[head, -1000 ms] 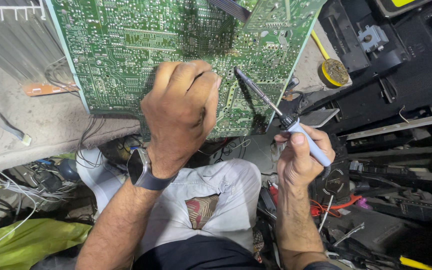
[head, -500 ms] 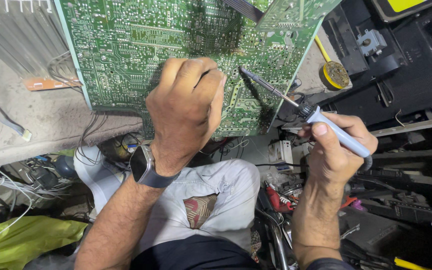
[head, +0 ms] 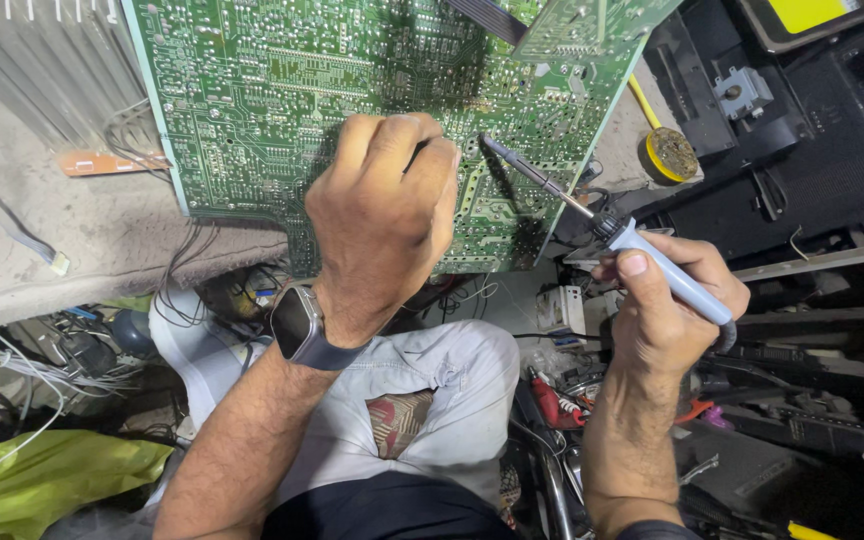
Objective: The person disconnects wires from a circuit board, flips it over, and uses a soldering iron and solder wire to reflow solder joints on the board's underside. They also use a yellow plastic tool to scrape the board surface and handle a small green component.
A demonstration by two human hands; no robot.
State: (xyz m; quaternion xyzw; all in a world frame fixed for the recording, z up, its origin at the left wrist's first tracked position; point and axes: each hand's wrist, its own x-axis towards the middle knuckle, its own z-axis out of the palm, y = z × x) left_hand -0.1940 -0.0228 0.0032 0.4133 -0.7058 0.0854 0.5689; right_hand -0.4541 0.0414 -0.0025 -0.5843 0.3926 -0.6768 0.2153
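Both hands work over a cluttered bench: left hand [head: 384, 225] fisted on green circuit board [head: 272, 100], right hand [head: 667, 310] gripping soldering iron [head: 642, 255].

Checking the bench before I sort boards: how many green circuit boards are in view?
2. A large green board lies under the left hand; a smaller green board overlaps its top right corner. Others may be hidden in the clutter.

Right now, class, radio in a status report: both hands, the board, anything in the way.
Left hand fisted against green circuit board. Right hand holds soldering iron, tip at the board. Nothing between tip and board.
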